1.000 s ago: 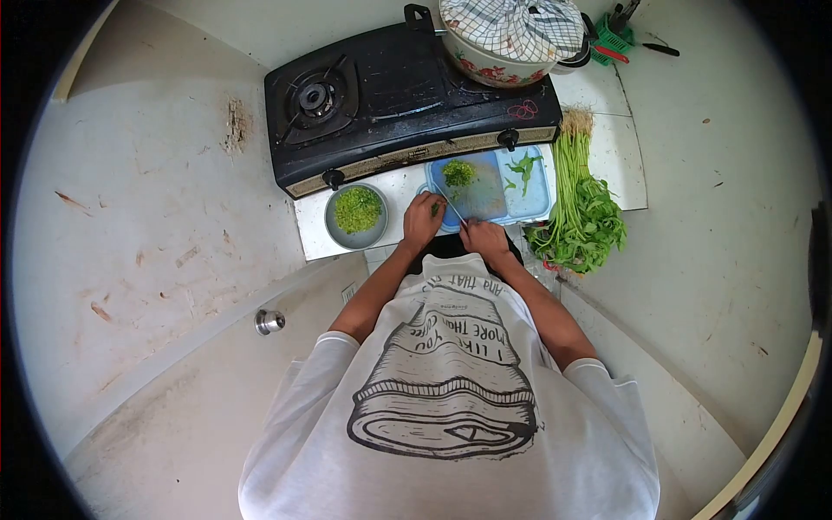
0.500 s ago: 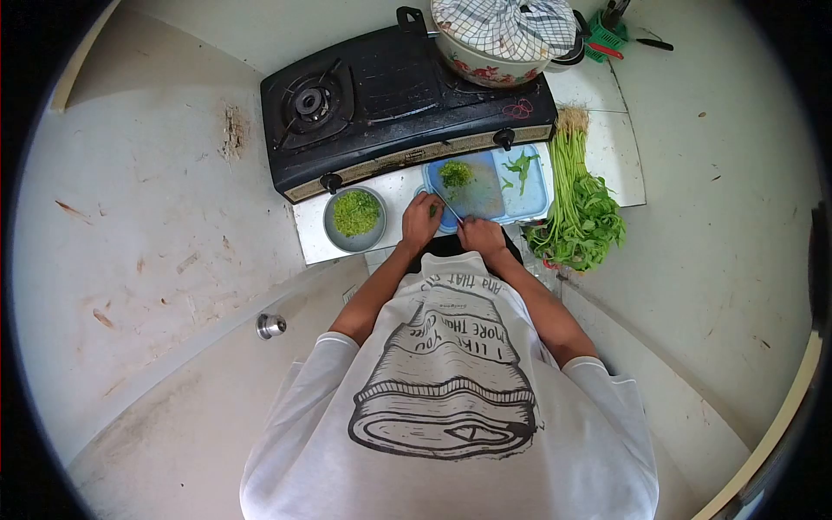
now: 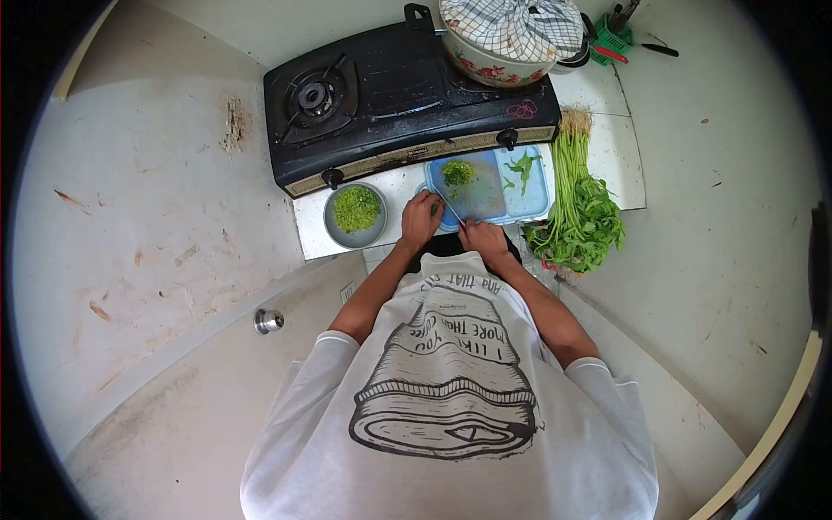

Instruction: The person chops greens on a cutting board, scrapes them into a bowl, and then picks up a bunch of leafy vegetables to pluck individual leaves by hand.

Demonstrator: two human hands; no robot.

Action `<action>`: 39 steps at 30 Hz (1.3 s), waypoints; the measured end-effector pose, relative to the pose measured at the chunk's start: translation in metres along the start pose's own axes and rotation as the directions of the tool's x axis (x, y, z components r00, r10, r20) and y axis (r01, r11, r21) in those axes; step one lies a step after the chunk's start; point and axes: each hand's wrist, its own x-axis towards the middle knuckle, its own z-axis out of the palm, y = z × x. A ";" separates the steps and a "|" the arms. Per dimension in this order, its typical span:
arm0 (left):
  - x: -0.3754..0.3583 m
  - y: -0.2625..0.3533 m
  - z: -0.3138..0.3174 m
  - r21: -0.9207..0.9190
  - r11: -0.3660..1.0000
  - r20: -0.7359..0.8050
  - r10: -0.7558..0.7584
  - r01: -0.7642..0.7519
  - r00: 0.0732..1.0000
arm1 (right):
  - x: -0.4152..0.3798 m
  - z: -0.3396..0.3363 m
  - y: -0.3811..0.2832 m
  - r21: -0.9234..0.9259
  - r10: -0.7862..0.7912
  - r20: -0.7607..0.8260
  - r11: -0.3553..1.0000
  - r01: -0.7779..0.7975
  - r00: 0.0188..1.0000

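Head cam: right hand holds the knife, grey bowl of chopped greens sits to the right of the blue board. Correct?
Wrong side: in the head view, the grey bowl of chopped greens sits to the left of the blue board. The right hand does hold the knife.

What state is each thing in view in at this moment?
Left hand: curled around some greens
Right hand: closed on the knife
Knife: held slanting, blade bare
Chopped heap: finely cut, on the blue board
Bowl: holding chopped pieces
Leafy bunch: roots attached
Pot: covered by checked cloth
Left burner: bare, no flame visible
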 end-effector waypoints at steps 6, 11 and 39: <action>-0.002 -0.003 0.000 0.009 0.999 -0.015 0.041 -0.041 0.999 | 0.009 0.012 -0.001 -0.008 0.028 -0.054 1.000 -0.028 0.998; -0.004 -0.003 0.000 0.016 0.998 -0.012 0.055 -0.055 0.998 | 0.019 0.025 0.004 -0.036 -0.016 -0.122 0.999 0.012 0.992; 0.000 -0.004 0.000 -0.075 0.996 0.018 -0.037 0.038 0.999 | 0.016 0.020 0.003 0.028 -0.002 -0.100 1.000 0.005 0.995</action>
